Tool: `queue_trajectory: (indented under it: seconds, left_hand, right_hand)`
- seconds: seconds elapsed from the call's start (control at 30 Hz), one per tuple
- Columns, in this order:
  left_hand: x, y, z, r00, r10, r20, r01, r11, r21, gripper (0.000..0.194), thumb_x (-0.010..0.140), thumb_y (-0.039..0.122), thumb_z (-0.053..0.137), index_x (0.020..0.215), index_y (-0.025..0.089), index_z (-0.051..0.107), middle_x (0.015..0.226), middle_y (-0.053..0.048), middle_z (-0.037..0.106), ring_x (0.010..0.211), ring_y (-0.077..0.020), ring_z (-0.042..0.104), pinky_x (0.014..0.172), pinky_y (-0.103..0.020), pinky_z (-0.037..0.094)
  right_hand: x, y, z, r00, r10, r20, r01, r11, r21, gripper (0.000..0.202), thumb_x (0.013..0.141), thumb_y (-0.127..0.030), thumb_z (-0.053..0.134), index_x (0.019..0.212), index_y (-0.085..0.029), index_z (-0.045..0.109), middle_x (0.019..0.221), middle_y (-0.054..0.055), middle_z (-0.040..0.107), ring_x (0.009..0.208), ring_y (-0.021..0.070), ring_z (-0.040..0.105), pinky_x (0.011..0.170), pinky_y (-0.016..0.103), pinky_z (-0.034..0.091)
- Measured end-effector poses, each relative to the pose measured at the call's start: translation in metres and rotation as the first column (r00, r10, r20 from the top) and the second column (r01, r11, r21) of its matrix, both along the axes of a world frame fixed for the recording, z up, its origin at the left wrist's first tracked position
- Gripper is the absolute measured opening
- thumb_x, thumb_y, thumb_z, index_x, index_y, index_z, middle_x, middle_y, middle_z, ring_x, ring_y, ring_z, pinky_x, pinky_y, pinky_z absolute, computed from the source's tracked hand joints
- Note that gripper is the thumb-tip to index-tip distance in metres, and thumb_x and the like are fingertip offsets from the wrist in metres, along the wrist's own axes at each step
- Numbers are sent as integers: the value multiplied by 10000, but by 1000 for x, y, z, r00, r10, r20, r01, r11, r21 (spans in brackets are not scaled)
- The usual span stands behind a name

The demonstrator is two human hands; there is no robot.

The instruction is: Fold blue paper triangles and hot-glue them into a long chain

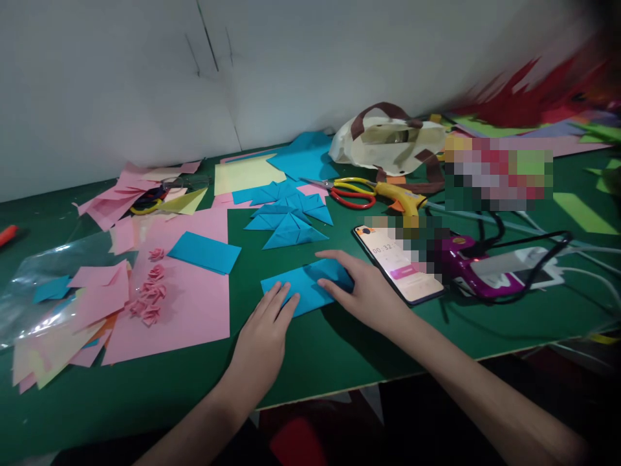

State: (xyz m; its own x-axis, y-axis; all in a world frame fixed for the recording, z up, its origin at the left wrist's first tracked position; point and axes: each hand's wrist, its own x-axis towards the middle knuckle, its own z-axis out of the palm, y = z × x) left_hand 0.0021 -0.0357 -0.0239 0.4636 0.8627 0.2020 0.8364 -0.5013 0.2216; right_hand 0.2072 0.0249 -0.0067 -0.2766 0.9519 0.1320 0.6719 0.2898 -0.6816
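A folded blue paper rectangle (305,290) lies flat on the green table (310,362) in front of me. My left hand (264,330) rests on its left end with the fingers stretched out. My right hand (361,291) is at its right end, thumb and index finger apart over the paper. A second blue paper rectangle (206,253) lies to the left, overlapping a large pink sheet (194,317). Beyond my hands sit several folded blue paper pieces (291,217), pointed and partly overlapping. Small pink paper roses (154,291) stand in a row on the pink sheet.
A phone (400,265) showing a timer lies close to my right hand. Behind it are scissors (352,193), a yellow glue gun (405,199) and a cream bag (388,145). A purple power strip (478,268) with cables stands right. Paper scraps (63,336) and clear plastic (29,285) lie left.
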Motion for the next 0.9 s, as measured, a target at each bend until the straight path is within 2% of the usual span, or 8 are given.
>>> queue_trajectory:
  seconds: [0.07, 0.13, 0.23, 0.33, 0.5, 0.63, 0.73, 0.9]
  left_hand:
    - [0, 0, 0, 1000, 14, 7, -14, 1000, -9, 527, 810, -26, 295, 1251, 176, 502, 1353, -92, 491, 1288, -224, 390, 990, -417, 451]
    - [1, 0, -1, 1000, 20, 8, -20, 1000, -9, 514, 820, -20, 294, 1243, 178, 508, 1347, -90, 498, 1283, -225, 398, 994, -420, 448]
    - [2, 0, -2, 1000, 28, 9, -28, 1000, -3, 502, 828, -14, 293, 1253, 161, 496, 1349, -102, 493, 1291, -236, 385, 994, -435, 446]
    - [2, 1, -3, 999, 46, 11, -46, 999, 0, 481, 842, 2, 301, 1264, 147, 481, 1362, -118, 475, 1303, -248, 362, 989, -445, 447]
    - [3, 2, -4, 998, 54, 11, -54, 998, 24, 437, 865, 30, 309, 1249, 127, 493, 1340, -136, 495, 1284, -259, 391, 978, -449, 456]
    - [3, 3, -4, 997, 61, 40, -63, 996, 56, 404, 877, 44, 313, 1213, 119, 524, 1311, -143, 523, 1264, -252, 422, 967, -419, 472]
    - [3, 3, -5, 995, 70, 70, -75, 995, 68, 385, 889, 61, 317, 1203, 122, 532, 1302, -145, 531, 1266, -245, 420, 962, -407, 477]
    - [4, 4, -6, 993, 82, 80, -88, 994, 72, 350, 915, 128, 341, 1209, 147, 532, 1302, -133, 534, 1265, -237, 422, 959, -403, 480]
  right_hand:
    - [1, 0, -2, 998, 59, -12, -59, 998, 7, 270, 831, -242, 522, 1094, -231, 586, 987, 62, 611, 873, 188, 602, 733, 278, 455]
    - [2, 0, -6, 996, 88, 19, -88, 996, -8, 237, 851, -202, 477, 1018, -243, 640, 937, 60, 602, 829, 181, 609, 710, 274, 458]
    - [1, 0, -10, 993, 90, 78, -90, 996, 1, 290, 866, -157, 422, 964, -257, 676, 927, 59, 589, 750, 162, 613, 645, 253, 449]
    - [0, 1, -12, 985, 110, 130, -120, 991, 65, 331, 864, -125, 389, 951, -251, 683, 948, 57, 587, 701, 142, 606, 584, 231, 428]
    - [-1, 2, -15, 969, 157, 191, -189, 968, 164, 361, 850, -82, 367, 962, -232, 675, 1006, 57, 610, 783, 146, 623, 605, 218, 438]
    - [-2, 2, -18, 967, 137, 215, -177, 968, 177, 373, 850, -80, 365, 997, -238, 668, 1019, 58, 615, 777, 150, 626, 592, 223, 447]
    - [-3, 3, -19, 979, 110, 170, -143, 970, 195, 361, 852, -88, 366, 980, -220, 677, 962, 68, 618, 742, 153, 618, 594, 237, 454]
    - [-4, 2, -15, 998, 27, 65, -40, 977, 210, 215, 862, -264, 506, 954, -197, 688, 828, 61, 593, 703, 156, 595, 612, 249, 459]
